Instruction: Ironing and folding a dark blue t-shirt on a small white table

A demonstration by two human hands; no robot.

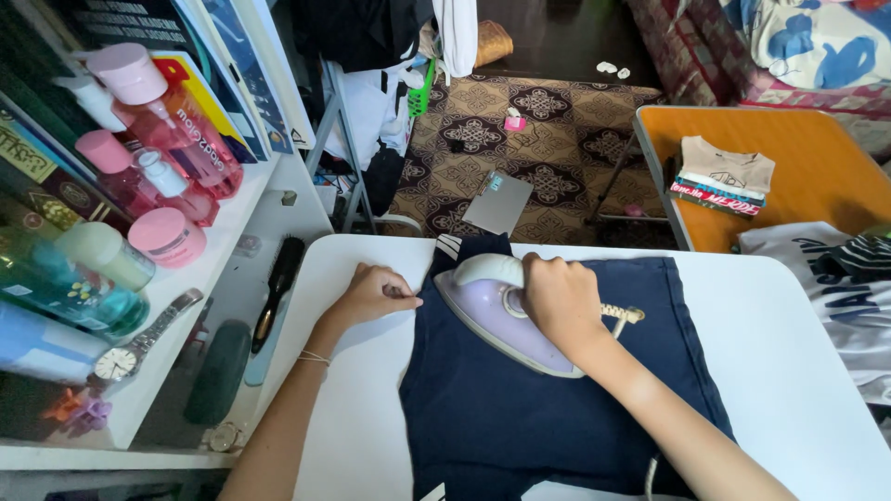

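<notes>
- Patterned brown carpet (548,139) filled the room behind the white ironing table (798,371) at which we worked, with an orange table (817,167) beyond its far right corner.
- We had a navy garment (520,408) spread flat across the middle of the white table, its far edge close to the table's far edge.
- On the garment's far left part sat a lilac steam iron (497,311), nose pointing toward the far left corner.
- Our right hand (557,297) was wrapped tight round the iron's white handle, fingers curled fully about it.
- Our left hand (376,292) lay on the table at the garment's left edge, fingertips pinched together on the cloth's hem.
- To iron well, we judged it best to keep that hem pulled taut, glide the iron away from the pinching fingers, and never let it rest in one spot.
- The iron's cord (624,314) trailed to the right over the cloth; we thought it should stay clear of the plate.
- Left of the table, a white shelf (232,223) carried pink bottles (158,121), a wristwatch (139,339) and a hairbrush (274,292) lower down.
- Folded clothes (724,176) lay on the orange table.
</notes>
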